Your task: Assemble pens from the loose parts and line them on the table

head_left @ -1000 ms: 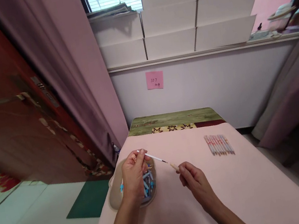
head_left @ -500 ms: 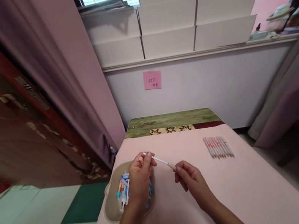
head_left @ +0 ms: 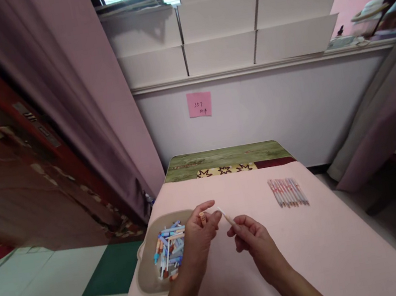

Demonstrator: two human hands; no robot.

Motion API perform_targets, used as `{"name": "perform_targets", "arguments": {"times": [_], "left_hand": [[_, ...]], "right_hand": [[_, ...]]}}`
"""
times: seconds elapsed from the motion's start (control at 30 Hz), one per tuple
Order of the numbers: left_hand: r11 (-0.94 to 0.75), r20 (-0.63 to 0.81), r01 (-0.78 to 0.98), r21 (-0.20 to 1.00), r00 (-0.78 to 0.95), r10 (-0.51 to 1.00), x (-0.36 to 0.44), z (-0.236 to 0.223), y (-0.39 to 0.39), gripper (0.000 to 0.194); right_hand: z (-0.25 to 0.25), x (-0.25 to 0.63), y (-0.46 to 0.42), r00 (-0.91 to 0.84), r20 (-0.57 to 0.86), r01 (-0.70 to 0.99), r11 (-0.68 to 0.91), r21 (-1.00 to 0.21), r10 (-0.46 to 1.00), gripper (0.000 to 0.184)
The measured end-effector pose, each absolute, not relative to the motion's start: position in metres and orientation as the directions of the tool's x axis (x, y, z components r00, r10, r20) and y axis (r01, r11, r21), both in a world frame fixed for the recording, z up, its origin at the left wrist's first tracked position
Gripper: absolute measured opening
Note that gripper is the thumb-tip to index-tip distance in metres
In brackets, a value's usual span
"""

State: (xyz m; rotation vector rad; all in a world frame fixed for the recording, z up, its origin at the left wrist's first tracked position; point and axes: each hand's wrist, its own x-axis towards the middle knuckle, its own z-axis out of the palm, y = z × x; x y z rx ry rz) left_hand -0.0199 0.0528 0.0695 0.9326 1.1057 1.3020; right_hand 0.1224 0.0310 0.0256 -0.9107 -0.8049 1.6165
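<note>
My right hand (head_left: 254,240) pinches a slim pale pen barrel (head_left: 230,220) over the middle of the pink cloth. From the barrel's upper end sticks a short length of white refill (head_left: 221,210), close to my left thumb. My left hand (head_left: 198,237) is partly closed, with its index finger stretched out, and holds a small orange pen part (head_left: 203,218) against the palm. Whether the left thumb touches the refill tip I cannot tell. Beneath and left of that hand stands a beige tray (head_left: 146,277) with many loose pen parts (head_left: 167,247) in blue, white and orange.
A row of several pens (head_left: 288,192) lies side by side on the right of the pink cloth (head_left: 334,246). The table's green wooden end (head_left: 222,156) meets the wall, which bears a pink note (head_left: 200,104). A red door (head_left: 10,150) stands at left.
Much less white refill shows outside the barrel now. My left hand has moved right, nearer my right hand, its index finger straighter. More of the tray's contents shows.
</note>
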Motion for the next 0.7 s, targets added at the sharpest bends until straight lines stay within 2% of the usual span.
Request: {"name": "perform_targets", "arguments": {"times": [0.1, 0.27, 0.47, 0.6, 0.7], "left_hand": [[0.052, -0.085, -0.46, 0.887, -0.051, 0.995, -0.019, 0.072, 0.056, 0.021], [0.062, -0.121, -0.685, 0.726, -0.039, 0.992, -0.014, 0.073, 0.068, 0.007], [0.052, -0.226, -0.747, 0.663, -0.133, 0.965, -0.003, 0.071, 0.076, 0.003], [0.052, -0.218, -0.748, 0.662, -0.125, 0.968, -0.001, 0.073, 0.075, 0.001], [0.088, -0.219, -0.719, 0.689, -0.09, 0.971, -0.001, 0.073, 0.07, 0.012]], "right_hand": [[0.022, 0.125, 0.03, -0.092, -0.206, -0.496, -0.224, -0.839, 0.974, 0.031], [0.015, 0.127, 0.024, -0.002, -0.144, -0.362, -0.135, -0.922, 0.99, 0.032], [0.009, 0.124, 0.018, 0.051, -0.067, -0.186, -0.056, -0.981, 0.996, 0.033], [0.008, 0.125, 0.019, 0.079, -0.053, -0.199, -0.036, -0.979, 0.995, 0.033], [0.01, 0.128, 0.021, 0.081, -0.025, -0.241, -0.005, -0.97, 0.996, 0.031]]}}
